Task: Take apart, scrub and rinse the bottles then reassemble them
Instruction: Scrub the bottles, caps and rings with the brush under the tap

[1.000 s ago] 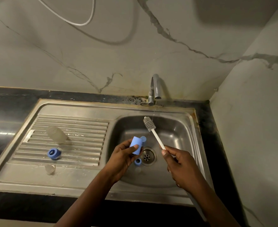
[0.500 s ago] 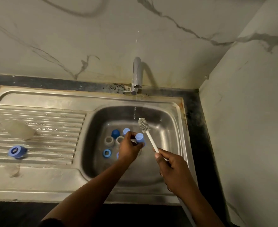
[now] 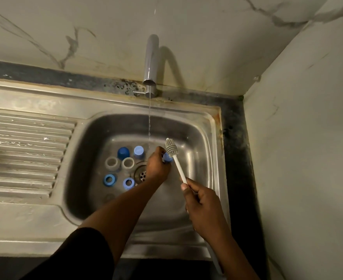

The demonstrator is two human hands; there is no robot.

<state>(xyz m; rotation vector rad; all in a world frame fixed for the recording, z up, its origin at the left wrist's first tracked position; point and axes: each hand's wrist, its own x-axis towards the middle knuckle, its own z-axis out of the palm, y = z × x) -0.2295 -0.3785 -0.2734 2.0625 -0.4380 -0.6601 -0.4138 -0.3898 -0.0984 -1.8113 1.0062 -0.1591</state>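
Now your left hand [image 3: 156,166] fingers closed on blue cap [image 3: 167,158], over sink [image 3: 215,138] drain; brush [image 3: 171,147] head touching its right side, handle slanting back to gripping right hand [image 3: 202,207].

In the sink basin [image 3: 197,138], centre of the frame: two blue caps [image 3: 123,152], two pale grey rings [image 3: 112,163], two blue rings [image 3: 109,180], one brush [image 3: 171,148], one blue piece [image 3: 167,158] held, two hands [image 3: 156,168], one tap [image 3: 151,61].
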